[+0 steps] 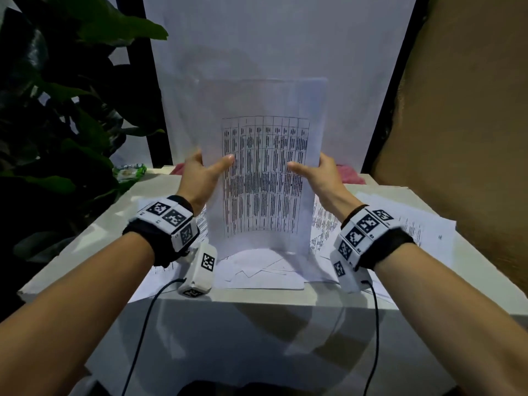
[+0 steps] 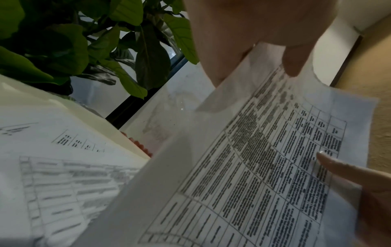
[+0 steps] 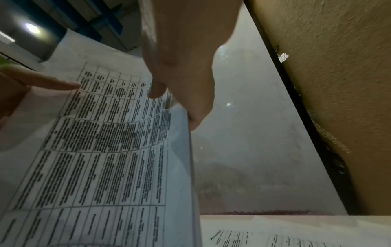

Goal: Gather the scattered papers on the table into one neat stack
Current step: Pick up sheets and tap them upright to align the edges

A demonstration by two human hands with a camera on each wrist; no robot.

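Paper, thin and limp: held sheaf upright at frame centre, lower edge on the desk, bowing. Left hand and right hand pinched on its side edges. Loose sheets lying lower right. Best held mid-edge, lightly; slippery, easily creased.

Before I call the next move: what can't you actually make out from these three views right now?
- Sheet count in the held stack: head view shows only the front sheet; right wrist view blurs the edge.
- Left hand and right hand fingers: behind the stack.
- Printed text: too small and blurred in every view.
- Loose papers on the table: partly covered by the stack and wrists, so their number is unclear.
- Red thing at the table's back: mostly hidden.
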